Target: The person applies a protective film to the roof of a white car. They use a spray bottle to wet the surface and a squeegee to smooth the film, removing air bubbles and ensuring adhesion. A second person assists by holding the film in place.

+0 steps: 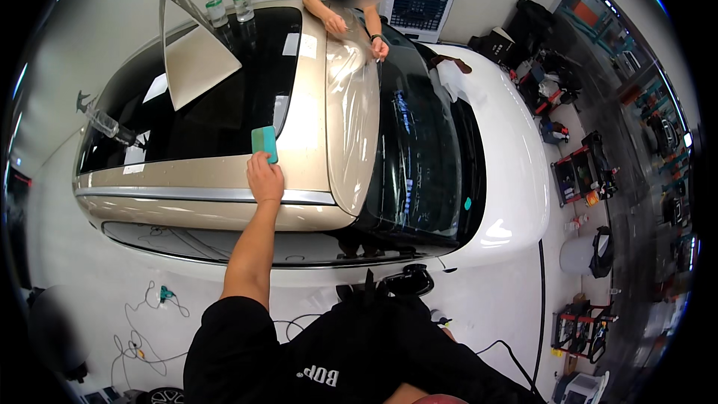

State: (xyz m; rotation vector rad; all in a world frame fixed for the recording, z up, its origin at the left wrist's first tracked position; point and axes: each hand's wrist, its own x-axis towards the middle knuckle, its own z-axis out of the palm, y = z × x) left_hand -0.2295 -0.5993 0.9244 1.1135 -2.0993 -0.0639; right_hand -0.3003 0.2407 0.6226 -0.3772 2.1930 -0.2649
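Note:
My left hand reaches over the side of the car roof, its fingers closed on a flat squeegee, part teal and part olive green. The squeegee lies on the beige roof surface beside the dark glass panel. Toward the windshield, a glossy, wrinkled sheet of film covers the front of the roof. Across the car, another person's hands are at the far end of this sheet. Of my right hand only a little skin shows past my dark shirt; its fingers are hidden.
A bent beige sheet stands on the glass panel, with two spray bottles behind it. Another bottle lies toward the rear. A side mirror juts out near me. Cables trail over the floor; carts line the right.

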